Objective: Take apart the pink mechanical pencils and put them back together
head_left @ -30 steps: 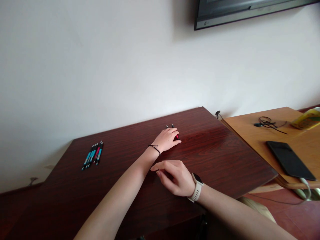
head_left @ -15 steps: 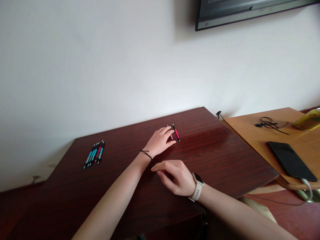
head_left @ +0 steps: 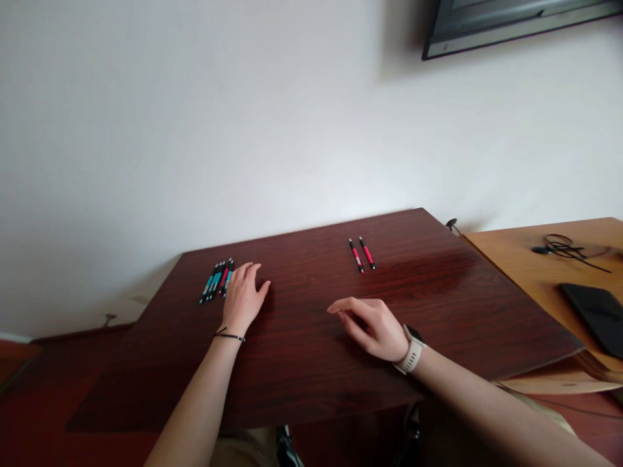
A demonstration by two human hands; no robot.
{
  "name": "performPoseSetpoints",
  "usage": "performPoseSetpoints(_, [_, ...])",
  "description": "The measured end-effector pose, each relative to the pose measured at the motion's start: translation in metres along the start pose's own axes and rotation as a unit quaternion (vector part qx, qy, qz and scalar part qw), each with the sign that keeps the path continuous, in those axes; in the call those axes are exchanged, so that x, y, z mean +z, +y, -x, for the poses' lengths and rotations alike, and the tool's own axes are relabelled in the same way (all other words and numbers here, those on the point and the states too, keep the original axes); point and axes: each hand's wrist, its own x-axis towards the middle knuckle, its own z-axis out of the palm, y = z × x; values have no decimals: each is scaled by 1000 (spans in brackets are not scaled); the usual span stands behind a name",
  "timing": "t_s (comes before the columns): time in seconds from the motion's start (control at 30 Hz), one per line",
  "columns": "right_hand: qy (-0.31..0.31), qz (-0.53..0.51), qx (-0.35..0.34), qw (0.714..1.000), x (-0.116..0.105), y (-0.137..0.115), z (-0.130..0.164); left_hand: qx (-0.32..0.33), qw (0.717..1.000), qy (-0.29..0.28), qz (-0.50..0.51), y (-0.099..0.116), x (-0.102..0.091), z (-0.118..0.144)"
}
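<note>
Beside the pen bundle, at its right edge, lay the left hand, palm down on the dark surface, its grip spread flat and holding nothing; whether the fingertips touched the nearest pen could not be told. That bundle, mostly teal pens with one red among them, sat toward the far left of the surface, close to the wall. Well right of the bundle, two red pens lay side by side, just apart, free of either hand. Right and nearer than the bundle, the right hand rested on the surface with its grip loosely curled, forefinger stretched out, clasping nothing; a white watch sat on its wrist. A black cord circled the left wrist. Far right of the bundle, a lighter table carried a black phone and a tangled cable.
</note>
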Motion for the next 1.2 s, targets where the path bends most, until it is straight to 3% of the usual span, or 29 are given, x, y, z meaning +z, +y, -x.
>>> performPoseSetpoints(0.13, [-4,29,23,999,3,1,4,-89,994,34,-55,-39,-17,18])
performPoseSetpoints(0.23, [-3,52,32,998,8,1,6,-151,984,28,-87,-67,-29,29])
performPoseSetpoints(0.43, [-16,92,36,995,16,1,5,-175,980,-12,-93,-104,-34,50])
performPoseSetpoints(0.7, [-15,115,62,991,20,3,5,-166,982,-41,-82,-99,-27,60])
performPoseSetpoints(1.2, [-39,109,55,992,21,5,7,-156,980,-44,-114,-91,-15,40])
